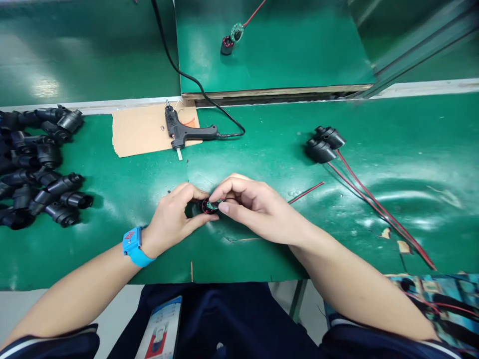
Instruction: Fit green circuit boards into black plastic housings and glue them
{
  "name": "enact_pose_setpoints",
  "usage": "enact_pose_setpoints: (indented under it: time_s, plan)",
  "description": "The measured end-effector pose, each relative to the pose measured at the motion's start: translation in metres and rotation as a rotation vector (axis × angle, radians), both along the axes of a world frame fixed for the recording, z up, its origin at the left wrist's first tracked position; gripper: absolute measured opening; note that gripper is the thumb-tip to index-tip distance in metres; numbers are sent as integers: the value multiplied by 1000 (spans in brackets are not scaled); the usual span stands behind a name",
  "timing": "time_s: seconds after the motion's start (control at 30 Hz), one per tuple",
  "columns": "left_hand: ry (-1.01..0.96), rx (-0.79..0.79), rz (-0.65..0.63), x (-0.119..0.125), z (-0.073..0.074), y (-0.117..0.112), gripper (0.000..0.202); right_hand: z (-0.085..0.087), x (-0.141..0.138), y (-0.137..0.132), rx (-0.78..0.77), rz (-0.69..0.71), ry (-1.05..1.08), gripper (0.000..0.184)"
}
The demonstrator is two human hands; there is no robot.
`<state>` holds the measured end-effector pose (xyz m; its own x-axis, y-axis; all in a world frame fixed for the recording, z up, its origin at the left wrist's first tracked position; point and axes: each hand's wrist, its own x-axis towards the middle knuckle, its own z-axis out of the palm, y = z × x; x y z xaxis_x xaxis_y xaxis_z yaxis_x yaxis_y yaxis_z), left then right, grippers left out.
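Near the bench's front, my left hand [172,213] grips a small black ring-shaped motor core with red windings [206,208] between thumb and forefinger. A small green circuit board [214,204] is pinched in my right hand [258,207], right against the core's open end. Fingers partly cover both pieces, so I cannot tell whether board and core are joined. A red and black wire [307,192] comes out beyond my right hand and lies on the green bench. A blue band [136,247] is around my left wrist.
Black plastic housings [48,192] are heaped at left. A glue gun [187,130] lies on cardboard [138,129], its black cable [194,80] running back. Two black housings with red wires [324,144] lie at right. Another core [226,46] and board [237,32] rest on the raised shelf.
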<state>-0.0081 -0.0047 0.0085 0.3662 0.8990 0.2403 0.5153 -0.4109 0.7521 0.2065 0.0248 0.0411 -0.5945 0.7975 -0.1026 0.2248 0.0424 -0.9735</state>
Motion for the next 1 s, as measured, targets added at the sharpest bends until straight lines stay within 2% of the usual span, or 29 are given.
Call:
enact_pose_setpoints:
  time_s: [0.2,0.37,0.47,0.57,0.67,0.77,0.83,0.93,1.0]
  plan:
    - [1,43,-14,1,-2,-2,28,2,2,0,225,51,-28,22]
    - [-7,102,34,4,-4,-3,28,-4,-5,-9,129,-107,34,15]
    - [-21,147,50,6,-6,-5,29,-10,-12,-15,170,-203,64,13]
    - [4,236,19,4,-10,-6,23,-13,-16,-17,229,-227,37,10]
    - [76,319,-39,2,-14,-5,18,-9,-10,-13,202,-176,18,12]
    - [82,319,-43,1,-15,-5,17,4,4,-5,134,-62,-45,26]
    - [75,311,-41,1,-15,-5,17,12,12,-1,149,-7,-153,22]
    - [100,328,-43,2,-13,-5,16,18,17,-2,296,1,-267,5]
    - [132,349,-51,2,-11,-5,13,15,13,-6,450,-27,-270,9]
